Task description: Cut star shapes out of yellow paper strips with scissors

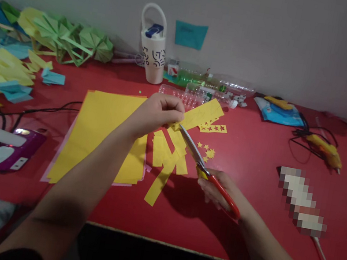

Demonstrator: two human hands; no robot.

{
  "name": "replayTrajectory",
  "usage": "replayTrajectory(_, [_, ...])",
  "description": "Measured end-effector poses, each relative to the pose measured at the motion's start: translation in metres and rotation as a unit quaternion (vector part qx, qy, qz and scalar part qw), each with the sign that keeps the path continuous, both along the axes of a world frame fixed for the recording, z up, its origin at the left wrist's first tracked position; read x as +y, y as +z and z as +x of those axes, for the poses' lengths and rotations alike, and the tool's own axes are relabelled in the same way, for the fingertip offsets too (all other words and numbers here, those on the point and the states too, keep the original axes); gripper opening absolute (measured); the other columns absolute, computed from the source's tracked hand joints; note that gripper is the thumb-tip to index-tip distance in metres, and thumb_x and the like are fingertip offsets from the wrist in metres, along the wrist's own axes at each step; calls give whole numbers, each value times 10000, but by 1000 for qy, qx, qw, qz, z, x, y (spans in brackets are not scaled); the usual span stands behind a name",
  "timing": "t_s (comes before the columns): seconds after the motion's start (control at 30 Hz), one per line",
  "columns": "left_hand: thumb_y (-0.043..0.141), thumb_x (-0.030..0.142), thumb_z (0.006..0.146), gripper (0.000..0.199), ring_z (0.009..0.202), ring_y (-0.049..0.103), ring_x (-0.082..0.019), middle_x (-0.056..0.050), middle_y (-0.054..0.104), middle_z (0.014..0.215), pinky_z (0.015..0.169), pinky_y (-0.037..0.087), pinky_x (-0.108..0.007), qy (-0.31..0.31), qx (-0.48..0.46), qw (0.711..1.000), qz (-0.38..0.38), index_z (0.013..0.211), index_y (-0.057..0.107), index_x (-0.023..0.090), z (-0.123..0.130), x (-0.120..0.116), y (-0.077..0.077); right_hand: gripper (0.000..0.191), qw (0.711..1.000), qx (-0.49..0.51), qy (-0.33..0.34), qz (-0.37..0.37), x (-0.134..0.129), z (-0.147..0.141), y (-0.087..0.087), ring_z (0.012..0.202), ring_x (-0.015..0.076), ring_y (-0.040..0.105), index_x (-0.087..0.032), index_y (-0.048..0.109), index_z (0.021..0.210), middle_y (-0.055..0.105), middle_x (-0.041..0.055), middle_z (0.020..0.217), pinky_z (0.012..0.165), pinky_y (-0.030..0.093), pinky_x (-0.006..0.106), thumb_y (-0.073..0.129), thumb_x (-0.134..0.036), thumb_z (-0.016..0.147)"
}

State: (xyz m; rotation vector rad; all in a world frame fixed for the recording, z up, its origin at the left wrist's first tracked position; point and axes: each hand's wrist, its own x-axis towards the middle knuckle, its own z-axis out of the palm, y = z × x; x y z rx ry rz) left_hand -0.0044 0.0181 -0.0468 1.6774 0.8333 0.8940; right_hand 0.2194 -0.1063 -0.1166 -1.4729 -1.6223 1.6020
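Pinched in my left hand [162, 112] is a small piece of yellow paper [176, 126]. My right hand [220, 189] grips red-handled scissors [198, 153], whose blade tips meet the paper at my left fingertips. Beneath and around them lie several yellow paper strips [160, 184] on the red table [131, 219]. One strip with star-shaped holes [214, 128] lies just beyond the blades, and several small cut yellow stars [210, 153] are scattered beside the scissors. A stack of yellow sheets [98, 134] spreads under my left forearm, with pink paper showing at its edges.
At the back stand a white tumbler [154, 57] and clear plastic bottles [200, 92]. Folded paper pieces [72, 38] crowd the far left, near a purple power strip [14, 149]. On the right are a yellow glue gun [326, 150], a blue packet [280, 113] and a blurred-out corded object [302, 200].
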Motion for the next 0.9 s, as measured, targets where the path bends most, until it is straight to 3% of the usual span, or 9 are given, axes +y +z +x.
replayTrajectory(0.27, [608, 167, 638, 128, 497, 433, -57, 43, 422, 555, 486, 383, -212, 20, -46, 999, 0, 575, 497, 174, 1, 4, -4, 457, 999, 34, -17, 10, 3, 1, -2, 300, 56, 362, -217, 463, 674, 440, -84, 417, 284, 289, 181, 618, -627, 805])
replayTrajectory(0.47, [651, 203, 639, 146, 521, 473, -66, 31, 495, 583, 499, 415, -214, 14, -51, 999, 3, 584, 521, 170, 2, 2, -3, 461, 998, 49, -43, 19, 2, -2, 7, 318, 46, 358, -208, 463, 679, 466, -73, 469, 310, 281, 186, 645, -619, 781])
replayTrajectory(0.9, [657, 225, 648, 106, 530, 491, -80, 22, 540, 576, 505, 421, -222, 26, -38, 999, -1, 609, 577, 167, 5, -1, -2, 484, 997, 61, -39, 24, 2, -2, 9, 329, 49, 377, -214, 444, 664, 463, -72, 478, 327, 286, 189, 640, -645, 765])
